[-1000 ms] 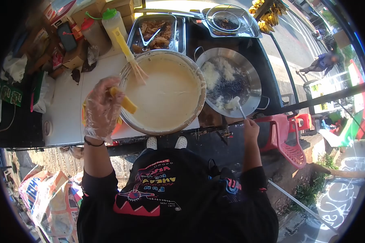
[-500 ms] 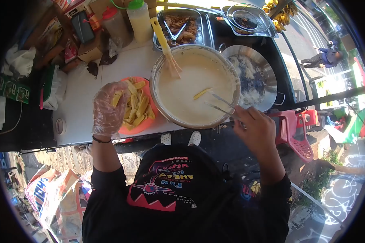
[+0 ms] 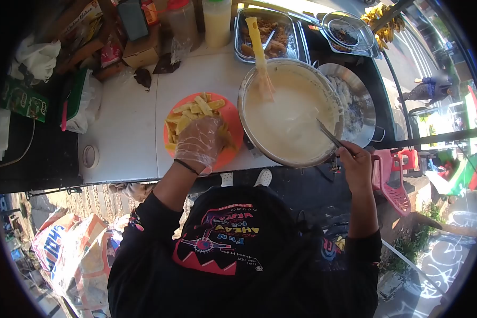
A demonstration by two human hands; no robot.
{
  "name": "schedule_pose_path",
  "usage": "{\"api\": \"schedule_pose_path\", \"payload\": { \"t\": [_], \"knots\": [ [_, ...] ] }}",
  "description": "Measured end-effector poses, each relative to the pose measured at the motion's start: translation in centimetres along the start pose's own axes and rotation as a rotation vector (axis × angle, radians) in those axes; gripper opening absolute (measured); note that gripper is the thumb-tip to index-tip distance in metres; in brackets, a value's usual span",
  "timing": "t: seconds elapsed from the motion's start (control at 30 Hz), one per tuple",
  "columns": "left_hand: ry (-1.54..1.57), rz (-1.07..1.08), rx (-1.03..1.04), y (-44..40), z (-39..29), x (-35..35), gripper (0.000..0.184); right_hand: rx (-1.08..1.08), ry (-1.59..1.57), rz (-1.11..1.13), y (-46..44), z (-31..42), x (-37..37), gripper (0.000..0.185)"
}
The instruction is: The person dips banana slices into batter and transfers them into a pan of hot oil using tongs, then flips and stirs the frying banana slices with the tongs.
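Observation:
My left hand (image 3: pixel 199 140), in a clear plastic glove, rests palm down on the banana pieces (image 3: pixel 199 107) heaped on an orange plate (image 3: pixel 236 132). Its fingertips are hidden among the pieces, so its grip does not show. My right hand (image 3: pixel 356 159) is closed round metal tongs (image 3: pixel 329 133), their tips sunk in the pale batter (image 3: pixel 291 127). The batter fills a large round metal pot (image 3: pixel 242 119). A brush with a yellow handle (image 3: pixel 255 40) leans inside that pot at its far left, bristles touching the batter.
Right of the pot stands a wide pan (image 3: pixel 368 100) of oil with pale bits. Behind are a metal tray (image 3: pixel 301 47) of fried food and a strainer (image 3: pixel 346 29). Squeeze bottles (image 3: pixel 216 26) and cardboard boxes (image 3: pixel 142 46) line the back left. A person (image 3: pixel 432 89) stands in the street.
My left hand has come down onto the heaped banana pieces. The tongs have dipped into the batter, and the banana piece near their tips is out of sight. The view has shifted.

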State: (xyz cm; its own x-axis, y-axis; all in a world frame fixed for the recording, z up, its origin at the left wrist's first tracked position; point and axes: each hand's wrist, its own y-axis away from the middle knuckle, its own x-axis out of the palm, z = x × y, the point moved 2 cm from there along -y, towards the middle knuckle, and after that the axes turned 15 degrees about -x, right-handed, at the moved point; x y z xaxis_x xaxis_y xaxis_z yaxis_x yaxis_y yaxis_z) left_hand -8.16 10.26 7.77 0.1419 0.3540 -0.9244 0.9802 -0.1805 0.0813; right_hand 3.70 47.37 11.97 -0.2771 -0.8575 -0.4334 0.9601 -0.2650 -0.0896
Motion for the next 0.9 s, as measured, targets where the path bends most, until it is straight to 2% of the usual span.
{"api": "schedule_pose_path", "payload": {
  "t": [0.07,0.1,0.2,0.37,0.43,0.47,0.5,0.57,0.67,0.7,0.77,0.8,0.87,0.9],
  "knots": [
    [-0.072,-0.015,0.002,-0.6,-0.6,2.1,0.018,0.161,-0.18,-0.112,0.7,-1.8,-0.8,0.025],
    [-0.155,-0.038,-0.021,-1.2,-0.5,3.3,0.017,0.159,-0.163,-0.147,0.7,-2.4,-1.8,0.025],
    [-0.124,-0.001,-0.042,-0.9,-0.9,3.4,0.019,0.15,-0.509,-0.342,0.4,-3.0,-4.8,0.026],
    [-0.17,0.103,-0.124,-1.7,-0.1,3.5,0.012,0.135,-0.445,-0.482,0.1,-7.7,-11.1,0.023],
    [-0.044,0.033,-0.052,-1.8,0.9,3.8,0.013,0.283,-0.266,-0.459,0.1,-11.5,-12.0,0.023],
    [-0.022,0.148,-0.165,-1.8,-1.0,1.7,0.02,0.281,-0.272,-0.458,0.1,-13.4,-12.1,0.023],
    [-0.027,0.144,-0.168,-1.7,-1.5,0.7,0.02,0.341,-0.212,-0.455,0.4,-15.4,-12.0,0.024],
    [0.052,0.109,-0.353,-1.2,-0.6,-0.7,0.028,0.399,-0.156,-0.448,0.8,-19.5,-12.0,0.025],
    [0.115,-0.01,-0.393,-0.2,2.1,-2.7,0.03,0.369,0.15,-0.46,1.2,-24.8,-13.3,0.031],
    [0.109,-0.009,-0.392,-0.3,2.4,-3.3,0.03,0.373,0.145,-0.459,1.1,-24.3,-13.6,0.031],
    [0.367,-0.051,-0.506,-0.5,2.8,-4.6,0.028,0.213,0.751,-0.324,0.8,-22.0,-14.8,0.034],
    [0.363,-0.048,-0.503,-0.6,1.3,-5.5,0.028,0.219,0.75,-0.326,0.9,-21.2,-15.5,0.034],
    [0.709,0.02,-0.361,-1.1,-3.1,-6.5,0.027,0.052,0.896,-0.403,0.6,-18.7,-16.8,0.033],
    [0.589,-0.012,-0.181,-1.6,-5.9,-6.5,0.025,0.042,0.893,-0.394,0.4,-16.5,-17.0,0.033]
  ]
}}
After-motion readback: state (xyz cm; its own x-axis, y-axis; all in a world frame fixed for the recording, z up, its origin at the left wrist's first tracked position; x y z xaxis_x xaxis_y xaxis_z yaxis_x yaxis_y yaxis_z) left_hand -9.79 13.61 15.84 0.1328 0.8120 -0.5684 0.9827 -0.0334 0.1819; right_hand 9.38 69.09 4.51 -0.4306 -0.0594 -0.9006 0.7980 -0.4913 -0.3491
